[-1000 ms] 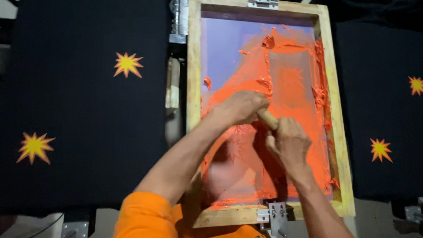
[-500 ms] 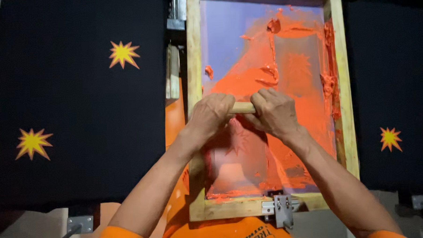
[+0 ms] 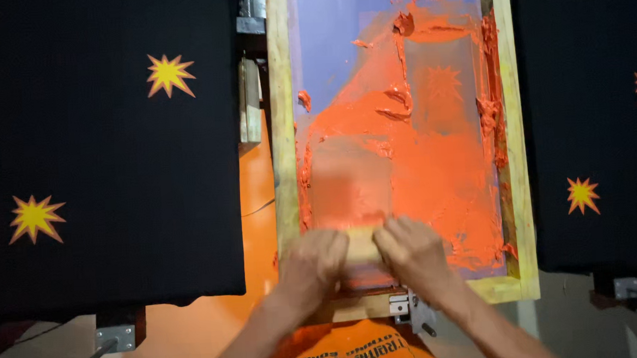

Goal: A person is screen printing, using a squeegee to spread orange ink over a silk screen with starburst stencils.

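A wooden-framed printing screen (image 3: 283, 131) lies in front of me, its mesh smeared with thick orange ink (image 3: 431, 168). Both hands grip the pale wooden handle of a squeegee (image 3: 363, 245) at the near end of the screen. My left hand (image 3: 313, 262) closes on the handle's left part, my right hand (image 3: 414, 253) on its right part. The blade is hidden under my hands. A swept band of thinner ink runs up the mesh from the squeegee.
A black fabric panel (image 3: 106, 158) with yellow-orange starbursts (image 3: 169, 73) lies to the left. Another black panel (image 3: 592, 120) with starbursts lies to the right. A metal clamp (image 3: 408, 307) holds the frame's near edge. An orange surface shows between the left panel and the frame.
Both hands have pulled the squeegee down the screen toward me, from the middle of the mesh to its near end. A smoother swept strip of ink now shows above them.
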